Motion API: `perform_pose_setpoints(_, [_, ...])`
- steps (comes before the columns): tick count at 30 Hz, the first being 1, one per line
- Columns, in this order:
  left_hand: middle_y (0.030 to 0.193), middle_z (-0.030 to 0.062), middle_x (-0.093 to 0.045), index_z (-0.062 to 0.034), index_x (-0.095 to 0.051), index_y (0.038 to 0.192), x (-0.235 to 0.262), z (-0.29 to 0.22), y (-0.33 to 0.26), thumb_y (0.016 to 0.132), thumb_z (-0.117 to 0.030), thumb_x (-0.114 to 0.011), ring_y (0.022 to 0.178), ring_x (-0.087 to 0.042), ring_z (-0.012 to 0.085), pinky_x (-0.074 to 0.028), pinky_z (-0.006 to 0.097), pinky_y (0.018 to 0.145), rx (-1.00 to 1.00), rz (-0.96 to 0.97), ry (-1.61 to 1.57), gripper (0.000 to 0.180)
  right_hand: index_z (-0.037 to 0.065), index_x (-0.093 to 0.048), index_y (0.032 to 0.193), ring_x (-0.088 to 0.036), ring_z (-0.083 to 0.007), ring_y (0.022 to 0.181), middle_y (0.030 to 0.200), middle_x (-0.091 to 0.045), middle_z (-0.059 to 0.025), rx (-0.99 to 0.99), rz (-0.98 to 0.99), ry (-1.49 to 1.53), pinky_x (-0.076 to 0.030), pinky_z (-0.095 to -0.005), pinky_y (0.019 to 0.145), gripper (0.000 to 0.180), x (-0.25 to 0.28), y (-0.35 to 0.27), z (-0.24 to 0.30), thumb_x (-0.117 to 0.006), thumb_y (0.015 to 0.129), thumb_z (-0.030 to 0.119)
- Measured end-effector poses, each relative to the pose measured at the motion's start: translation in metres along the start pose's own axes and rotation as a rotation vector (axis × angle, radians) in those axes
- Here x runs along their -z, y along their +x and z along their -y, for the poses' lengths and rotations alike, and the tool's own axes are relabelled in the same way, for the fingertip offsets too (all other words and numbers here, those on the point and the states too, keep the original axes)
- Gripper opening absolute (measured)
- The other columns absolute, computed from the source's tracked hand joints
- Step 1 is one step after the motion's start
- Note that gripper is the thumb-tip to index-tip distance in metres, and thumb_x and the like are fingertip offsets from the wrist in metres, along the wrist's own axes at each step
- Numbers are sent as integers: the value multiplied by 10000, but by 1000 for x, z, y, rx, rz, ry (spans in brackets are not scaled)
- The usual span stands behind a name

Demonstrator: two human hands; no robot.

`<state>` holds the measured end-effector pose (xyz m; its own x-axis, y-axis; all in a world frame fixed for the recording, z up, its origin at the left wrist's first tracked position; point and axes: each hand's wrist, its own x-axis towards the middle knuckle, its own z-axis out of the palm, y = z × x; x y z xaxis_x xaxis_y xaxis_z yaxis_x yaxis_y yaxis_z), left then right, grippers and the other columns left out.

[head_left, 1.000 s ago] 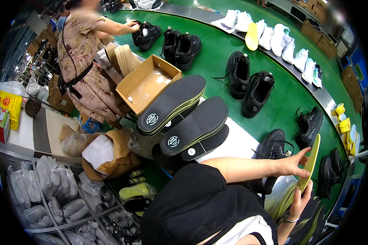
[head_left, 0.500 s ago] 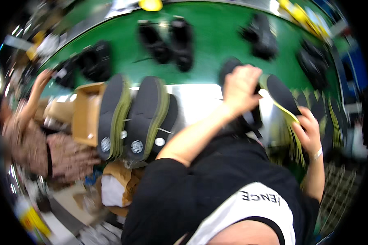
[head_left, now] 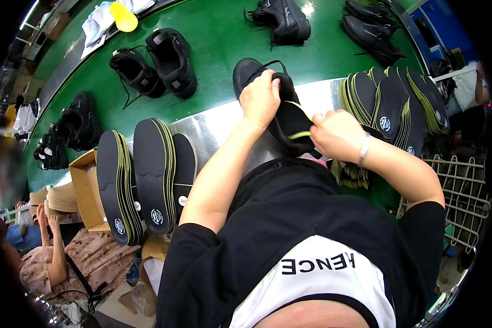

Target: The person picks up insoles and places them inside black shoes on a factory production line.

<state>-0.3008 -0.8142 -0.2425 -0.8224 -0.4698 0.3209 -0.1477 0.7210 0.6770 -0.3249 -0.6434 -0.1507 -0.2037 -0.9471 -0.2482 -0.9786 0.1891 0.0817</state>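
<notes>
A black lace-up shoe (head_left: pixel 244 72) is tilted in front of my waist, its toe pointing away from me. My left hand (head_left: pixel 261 99) is closed on its upper near the tongue, holding the opening wide. A black insole with a yellow-green edge (head_left: pixel 294 121) lies partly inside that opening. My right hand (head_left: pixel 333 135) pinches the insole at the shoe's heel end, its fingers at the collar. The insole's front part is hidden inside the shoe.
Insole stacks stand at left (head_left: pixel 154 177) and right (head_left: pixel 387 106). Several black shoes (head_left: pixel 172 61) sit on the green table (head_left: pixel 218 38) beyond a metal strip (head_left: pixel 216 131). A cardboard box (head_left: pixel 87 188) is at left, beside another person (head_left: pixel 87 251). A wire rack (head_left: pixel 459 191) stands at right.
The insole was held by my right hand in the air, right of the shoe; now it is partly in the shoe. My view has shifted. The other person's hands have moved nearer to them.
</notes>
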Motion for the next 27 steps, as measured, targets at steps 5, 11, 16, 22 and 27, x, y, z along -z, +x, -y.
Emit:
perform_pose_setpoints(5, [695,127,-587,-62,-549,828,-4,-2,-7,746,-174,-513,635,-575,309,-455,414,592,69,-21,10,143,34,-600,668,-564,-292,655,789,-526,-155,-326,-106,221,-473,-391,585,138,-39,59,20,-510,675,139])
perform_pose_setpoints(11, [704,144,-572,-57,-491,862,-2,-4,-16,779,-178,-501,635,-577,310,-463,403,552,147,-9,-88,147,-15,-495,985,-476,-361,915,1150,-420,-231,-235,-203,241,-380,-430,784,411,-35,26,32,-575,715,285])
perform_pose_setpoints(16, [700,145,-560,-51,-470,873,-11,-2,-17,786,-167,-506,634,-568,318,-454,405,550,114,-39,-141,149,11,-460,829,-522,-311,791,916,-495,-147,-441,163,275,-422,-403,668,483,0,-13,24,-685,564,346])
perform_pose_setpoints(22, [723,155,-561,-47,-475,881,-6,-2,-16,788,-156,-500,683,-563,327,-448,410,589,124,-33,-172,145,51,-513,532,-517,-310,594,658,-478,-136,-313,-122,267,-416,-401,520,205,-6,0,22,-610,642,194])
perform_pose_setpoints(27, [726,154,-561,-52,-481,894,-8,0,-17,787,-154,-501,681,-561,333,-445,415,586,121,-37,-195,149,35,-551,562,-522,-327,562,618,-492,-153,-232,-173,224,-424,-414,519,173,-30,37,15,-595,658,172])
